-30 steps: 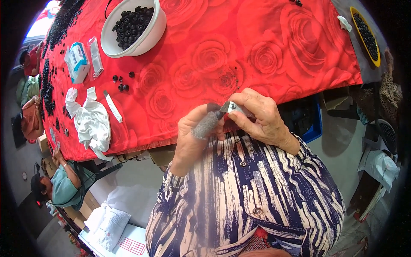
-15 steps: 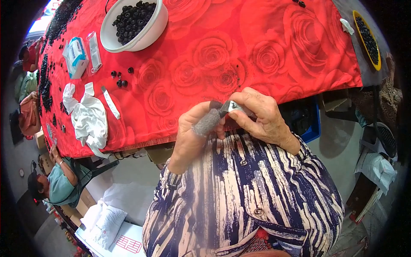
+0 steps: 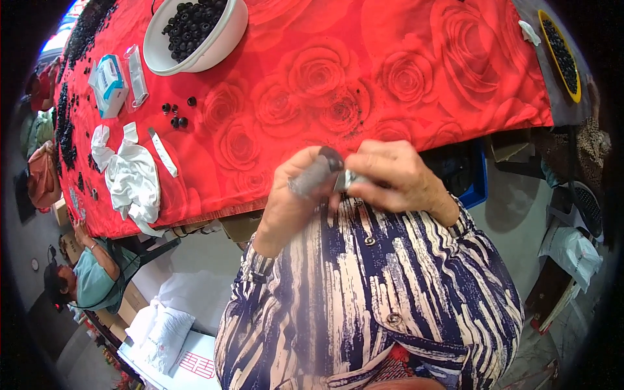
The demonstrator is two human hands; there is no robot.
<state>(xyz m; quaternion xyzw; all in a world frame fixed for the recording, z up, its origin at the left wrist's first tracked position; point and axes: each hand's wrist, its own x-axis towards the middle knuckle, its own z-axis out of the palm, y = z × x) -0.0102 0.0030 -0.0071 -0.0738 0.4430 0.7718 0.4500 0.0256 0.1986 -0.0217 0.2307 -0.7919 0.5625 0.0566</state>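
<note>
My left hand (image 3: 286, 195) is closed, with grey wrapping (image 3: 311, 180) round its thumb. A small dark round piece (image 3: 331, 156) sits at its fingertips, blurred by motion. My right hand (image 3: 396, 175) pinches a short flat metal blade (image 3: 343, 181) whose tip points toward the left hand's fingers. Both hands meet in front of my striped shirt, just off the near edge of the table. Whether the blade touches the dark piece is hard to see.
On the red rose-patterned tablecloth (image 3: 273, 149) stands a white bowl (image 3: 224, 45) of black ring-like parts. Several loose ones (image 3: 175, 121), a white cutter (image 3: 162, 153), white gloves (image 3: 133, 182) and a blue-white box (image 3: 108, 84) lie leftward. A yellow tray (image 3: 576, 91) is far right; another person (image 3: 97, 276) sits left.
The dark round piece has turned and now shows more at the left fingertips. The blade has shifted slightly downward in the right hand. My view has shifted a little.
</note>
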